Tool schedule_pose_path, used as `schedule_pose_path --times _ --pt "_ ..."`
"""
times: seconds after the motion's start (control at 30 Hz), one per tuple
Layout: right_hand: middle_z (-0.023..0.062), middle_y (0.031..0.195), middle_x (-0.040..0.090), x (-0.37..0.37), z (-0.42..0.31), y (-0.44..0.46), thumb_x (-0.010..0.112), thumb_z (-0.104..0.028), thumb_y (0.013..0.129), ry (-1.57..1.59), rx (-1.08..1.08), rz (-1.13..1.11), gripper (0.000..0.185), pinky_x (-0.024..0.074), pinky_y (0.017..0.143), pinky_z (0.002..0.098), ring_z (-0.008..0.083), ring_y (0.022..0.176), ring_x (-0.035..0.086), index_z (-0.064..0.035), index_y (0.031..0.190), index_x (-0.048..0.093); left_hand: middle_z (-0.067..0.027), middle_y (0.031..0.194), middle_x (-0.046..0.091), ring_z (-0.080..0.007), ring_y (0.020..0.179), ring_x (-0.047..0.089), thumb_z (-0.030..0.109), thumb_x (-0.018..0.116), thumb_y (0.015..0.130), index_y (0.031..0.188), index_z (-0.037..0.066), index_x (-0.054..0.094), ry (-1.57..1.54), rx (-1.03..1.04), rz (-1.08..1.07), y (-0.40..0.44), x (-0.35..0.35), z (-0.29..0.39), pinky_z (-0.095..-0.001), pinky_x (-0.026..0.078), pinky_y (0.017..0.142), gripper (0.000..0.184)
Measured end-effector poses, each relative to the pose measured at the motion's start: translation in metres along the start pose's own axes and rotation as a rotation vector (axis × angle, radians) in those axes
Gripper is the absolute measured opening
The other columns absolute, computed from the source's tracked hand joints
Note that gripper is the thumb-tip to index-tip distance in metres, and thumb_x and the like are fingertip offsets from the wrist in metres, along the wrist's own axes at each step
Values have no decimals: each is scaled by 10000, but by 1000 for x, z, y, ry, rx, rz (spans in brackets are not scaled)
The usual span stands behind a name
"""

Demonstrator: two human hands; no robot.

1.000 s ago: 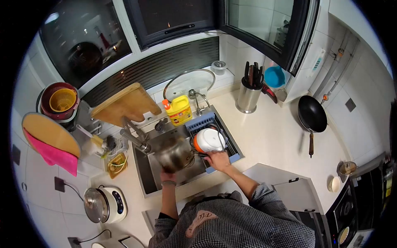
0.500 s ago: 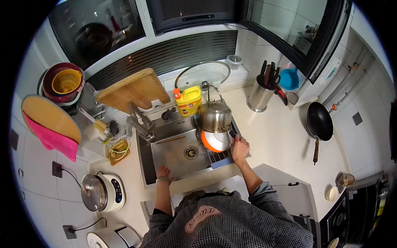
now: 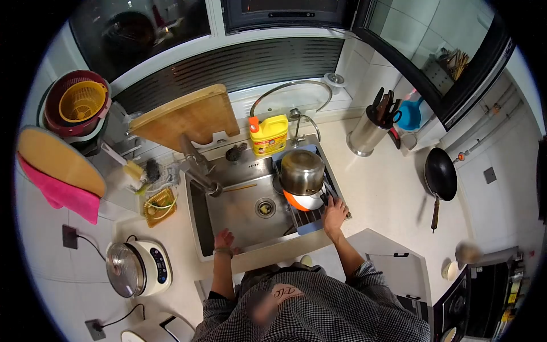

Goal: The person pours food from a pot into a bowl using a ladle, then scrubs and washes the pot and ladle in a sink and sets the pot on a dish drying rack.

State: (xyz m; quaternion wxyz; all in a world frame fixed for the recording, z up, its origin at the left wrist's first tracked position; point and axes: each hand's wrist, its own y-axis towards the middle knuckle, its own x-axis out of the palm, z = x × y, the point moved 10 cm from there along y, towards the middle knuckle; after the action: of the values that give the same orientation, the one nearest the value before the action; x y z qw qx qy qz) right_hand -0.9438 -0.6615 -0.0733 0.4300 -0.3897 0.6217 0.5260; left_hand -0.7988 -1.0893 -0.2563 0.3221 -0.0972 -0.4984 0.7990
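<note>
A steel pot (image 3: 302,172) rests upside down on a white and orange bowl (image 3: 305,200), over the blue rack (image 3: 311,227) at the sink's right side. My right hand (image 3: 335,215) is beside the pot's dark handle (image 3: 325,198); the fingers lie near it, and whether they grip it is unclear. Over the front left edge of the sink (image 3: 245,222), my left hand (image 3: 224,239) is empty with its fingers apart. A thin brown stick (image 3: 239,187) lies in the basin near the drain.
Behind the sink stand a wooden board (image 3: 188,117), a yellow bottle (image 3: 269,135) and a glass lid. The faucet (image 3: 199,171) reaches over the basin. To the right are a knife holder (image 3: 363,134) and a hanging black pan (image 3: 441,175); an electric cooker (image 3: 138,268) is at left.
The pot has gone from over the basin to the rack on the right, and turned bottom up. My left hand has let go of it. The view has shifted slightly.
</note>
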Motion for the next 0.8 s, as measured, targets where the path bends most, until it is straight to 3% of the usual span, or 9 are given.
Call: schedule_pose_path --times 0.13,0.2,0.33,0.37,0.4,0.5,0.63,0.73,0.8 --pt "150 916 615 -9 -65 -3 614 -72 711 611 -135 -188 275 474 722 393 310 817 601 -71 984 639 -53 1193 500 -179 1091 465 292 537 832 1224 123 471 222 74 -460 -34 64 7 -364 377 891 432" --pt "93 899 656 51 -122 -31 542 -95 830 1205 14 -838 183 492 718 299 229 792 631 -52 979 640 -61 1165 505 -182 1090 458 267 562 830 1225 111 456 47 -85 -587 -61 110 5 -318 392 895 438" --pt "144 935 621 -84 -237 -39 431 -315 930 2076 54 -1423 402 499 661 318 214 764 605 53 1011 570 -102 1102 512 -215 1061 476 258 454 899 1163 71 460 496 516 -1156 -217 186 75 -358 385 912 324" --pt "155 902 622 -115 -253 -39 435 -342 924 2267 3 -1583 422 501 656 331 228 746 608 51 988 574 -115 1130 503 -216 1078 465 269 397 919 1179 72 452 450 512 -1287 -250 188 86 -353 368 933 330" --pt "166 870 623 -148 -264 -40 439 -369 917 2456 -70 -1751 442 504 652 344 243 728 611 48 965 578 -124 1195 482 -206 1130 433 286 328 934 1247 101 428 -105 -36 -1509 -271 182 93 -343 342 969 377" --pt "164 860 621 -182 -283 -52 421 -412 913 2405 -500 -1756 468 503 655 362 267 731 611 23 1007 566 -141 1102 534 -274 1057 508 280 326 953 1080 16 506 -206 -21 -2004 -340 191 116 -374 369 938 344" --pt "183 864 611 -9 -238 -57 527 -455 830 1719 391 -1246 531 489 636 366 276 747 603 -8 1117 528 -180 1171 502 -314 1081 497 286 370 925 1134 51 513 473 69 -1269 -160 168 54 -403 376 940 346" --pt "172 832 600 21 -172 -54 634 -374 758 1025 -46 -523 530 466 627 310 231 733 591 -18 1133 516 -219 1255 444 -337 1119 470 222 614 761 1152 17 499 1837 1134 -354 -52 100 56 -398 362 963 456" --pt "165 810 593 9 -160 -62 705 -319 710 961 -129 -370 559 451 621 272 200 724 583 -25 1143 509 -230 1289 403 -358 1169 419 166 650 693 1162 24 494 1528 912 -466 -32 98 45 -407 333 988 515"
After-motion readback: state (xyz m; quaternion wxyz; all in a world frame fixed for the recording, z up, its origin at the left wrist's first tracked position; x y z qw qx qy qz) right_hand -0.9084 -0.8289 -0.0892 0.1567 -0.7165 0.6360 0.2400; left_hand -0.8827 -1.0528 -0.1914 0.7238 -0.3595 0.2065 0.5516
